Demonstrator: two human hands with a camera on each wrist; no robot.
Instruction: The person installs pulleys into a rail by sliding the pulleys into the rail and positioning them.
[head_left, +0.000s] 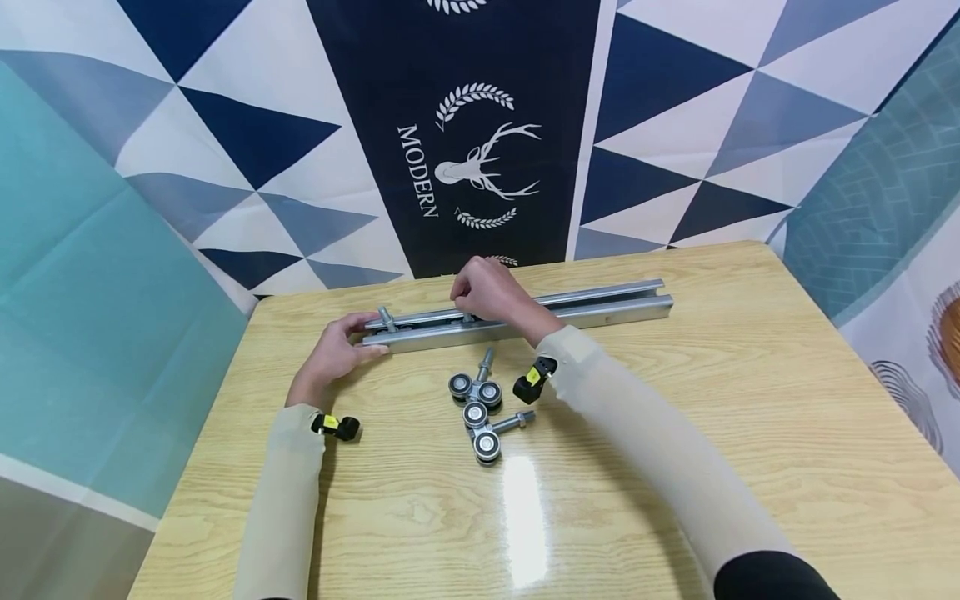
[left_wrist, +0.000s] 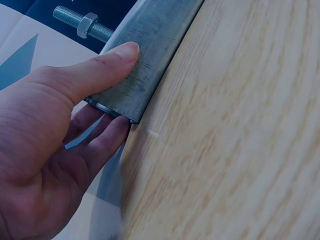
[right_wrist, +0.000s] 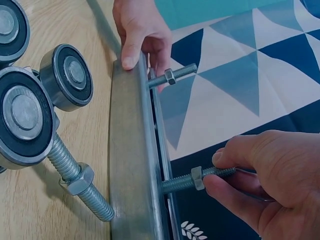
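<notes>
A metal C-shaped rail (head_left: 622,314) lies along the far side of the table, its slot facing up. My left hand (head_left: 335,354) grips the rail's left end, thumb on the near wall and fingers at the end and far side. Close by, a threaded bolt with a nut (right_wrist: 172,76) sticks up out of the slot. Farther along, my right hand (head_left: 487,287) pinches a second bolt (right_wrist: 180,183) between thumb and fingers, above its nut. This bolt also rises from the slot; its lower end is hidden inside the rail.
Two roller trolleys, one farther (head_left: 460,383) and one nearer (head_left: 487,446), lie together on the wooden table (head_left: 405,517) in front of the rail. Each has black-rimmed wheels and a bolt with a nut. Patterned cloth (head_left: 277,133) hangs behind the table.
</notes>
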